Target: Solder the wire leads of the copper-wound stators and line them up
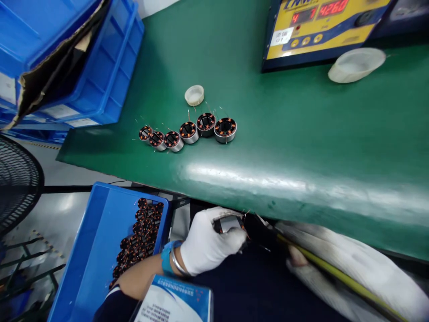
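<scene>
- Our left hand, white-gloved, sits below the green bench edge; fingers curled and pinching one wound coil part, w/ thin lead wires sticking out to the right.
- Right hand: not seen; state cannot be told.
- Risk: leads may snag on the bench edge or glove, likely bending or breaking them.
- Risk: grip looks shallow; the part could slip and drop out of sight under the bench.
- Six like parts in a row on the bench, touching; a knock may tangle their wires.
- Blue bin w/ more coils is just left of our wrist; an elbow bump could shift it.
</scene>
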Demonstrator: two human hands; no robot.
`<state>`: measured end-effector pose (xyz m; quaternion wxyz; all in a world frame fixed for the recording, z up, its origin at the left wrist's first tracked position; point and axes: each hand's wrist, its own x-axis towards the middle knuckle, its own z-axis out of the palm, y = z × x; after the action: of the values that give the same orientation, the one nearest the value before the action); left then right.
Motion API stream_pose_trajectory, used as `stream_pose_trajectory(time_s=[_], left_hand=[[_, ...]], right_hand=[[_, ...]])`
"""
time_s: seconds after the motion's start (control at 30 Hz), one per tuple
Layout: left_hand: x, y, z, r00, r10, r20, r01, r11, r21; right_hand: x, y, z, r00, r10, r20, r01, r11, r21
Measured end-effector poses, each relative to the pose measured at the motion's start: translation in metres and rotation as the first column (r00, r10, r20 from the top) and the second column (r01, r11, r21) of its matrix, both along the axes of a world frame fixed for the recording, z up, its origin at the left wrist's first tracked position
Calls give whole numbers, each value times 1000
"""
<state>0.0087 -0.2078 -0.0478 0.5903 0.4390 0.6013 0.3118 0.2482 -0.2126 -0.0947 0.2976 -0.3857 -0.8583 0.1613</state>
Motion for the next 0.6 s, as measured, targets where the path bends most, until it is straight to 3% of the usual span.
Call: stream_pose_trajectory(time_s=[0.17, 0.3, 0.43, 0.6], left_hand=[[7, 4, -1, 999, -23, 49, 23, 1000, -5], [6, 4, 3, 993, -68, -96, 82, 985, 149], [2, -4, 5, 934, -45, -354, 195, 895, 400], [0, -15, 3, 850, 35, -525, 296, 794, 532]], right_hand=[[-4, 7, 8, 999, 38, 11, -38, 999, 8], [-4, 5, 7, 998, 54, 39, -53, 999, -7], [-1, -1, 1, 999, -3, 40, 5, 999, -49], [3, -1, -2, 1000, 3, 5, -2, 995, -97]])
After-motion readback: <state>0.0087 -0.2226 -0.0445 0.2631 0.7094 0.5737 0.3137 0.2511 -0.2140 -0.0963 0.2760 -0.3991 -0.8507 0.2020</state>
